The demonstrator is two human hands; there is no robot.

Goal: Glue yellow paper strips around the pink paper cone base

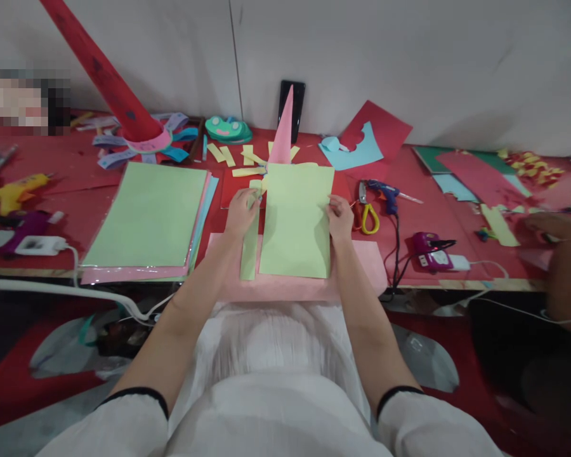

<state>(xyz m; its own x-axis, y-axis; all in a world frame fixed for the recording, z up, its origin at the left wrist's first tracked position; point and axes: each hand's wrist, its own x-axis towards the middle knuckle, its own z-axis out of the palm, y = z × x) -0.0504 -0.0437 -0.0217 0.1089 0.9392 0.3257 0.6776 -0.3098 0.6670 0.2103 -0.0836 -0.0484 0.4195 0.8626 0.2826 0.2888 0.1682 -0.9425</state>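
A pale green sheet of paper lies upright in front of me over a pink sheet. My right hand pinches its right edge between thumb and fingers. On the other side, my left hand is closed on a narrow green paper strip, just left of the sheet and apart from it. Behind the sheet stands a pink paper cone, its base hidden. Short yellow paper strips lie scattered around the cone.
Left is a stack of coloured paper; behind it stands a tall red cone. Scissors and a blue glue gun lie right, near a purple power adapter. Another person's arm reaches in at right. A phone leans on the wall.
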